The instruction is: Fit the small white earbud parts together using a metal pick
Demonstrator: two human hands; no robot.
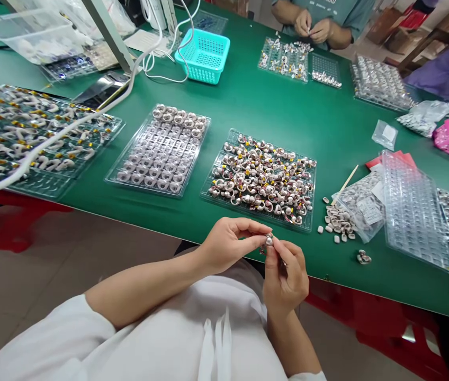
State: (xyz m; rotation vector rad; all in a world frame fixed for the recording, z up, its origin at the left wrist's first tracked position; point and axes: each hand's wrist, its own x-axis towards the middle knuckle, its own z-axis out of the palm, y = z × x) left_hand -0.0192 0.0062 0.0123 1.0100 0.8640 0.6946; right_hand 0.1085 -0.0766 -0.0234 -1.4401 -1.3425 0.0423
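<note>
My left hand (228, 243) and my right hand (288, 275) meet at the table's front edge. Both pinch one small, shiny, pale earphone part (269, 240) between thumb and fingertips. A little dark red wire seems to hang by it; the finer detail is too small to make out. Just beyond my hands lies a clear tray (307, 217) heaped with similar pale curved earphone parts (262, 177) that carry red wires and yellow bits. To the right are a loose pile of small beige caps (339, 219) and a single curved earphone part (363, 257).
Left of the heaped tray stands a clear tray of glossy parts in rows (161, 153). A white cable (50, 142) crosses a fuller tray (45, 182) farther left. A turquoise basket (204, 71) sits behind. Empty-looking clear trays (415, 211) lie right. A co-worker's hands (312, 26) work opposite.
</note>
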